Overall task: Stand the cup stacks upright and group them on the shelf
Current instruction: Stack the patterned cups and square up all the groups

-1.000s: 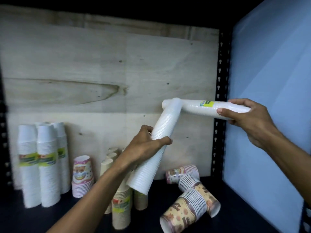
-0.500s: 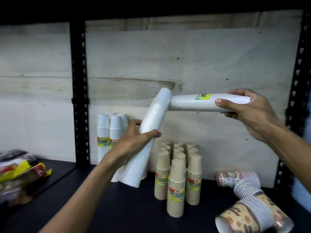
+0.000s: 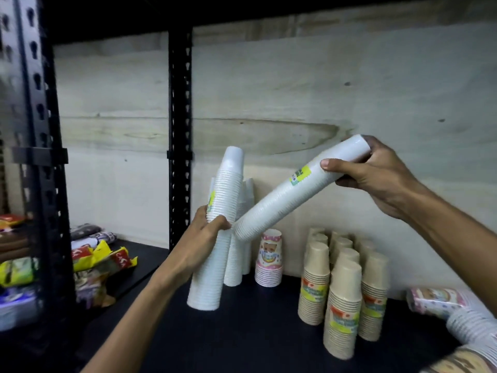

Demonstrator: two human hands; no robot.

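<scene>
My left hand (image 3: pixel 208 232) grips a tall white cup stack (image 3: pixel 215 238) around its middle; it stands nearly upright with its open end just above or on the black shelf (image 3: pixel 255 332). My right hand (image 3: pixel 376 176) holds a second white cup stack (image 3: pixel 293 195) near its closed top end, slanting down to the left, its open end beside my left thumb. Behind them stand other white stacks (image 3: pixel 236 262) against the back wall.
A short pink printed cup stack (image 3: pixel 269 261) stands by the white ones. Several tan cup stacks (image 3: pixel 344 292) stand upright at the right. Printed stacks (image 3: pixel 443 305) lie on their sides at far right. Snack packets (image 3: pixel 99 262) fill the left bay beyond the black upright (image 3: pixel 179 135).
My left hand has lowered its stack to near upright by the shelf. My right hand has tilted its stack from level to slanting down-left. The view has shifted left.
</scene>
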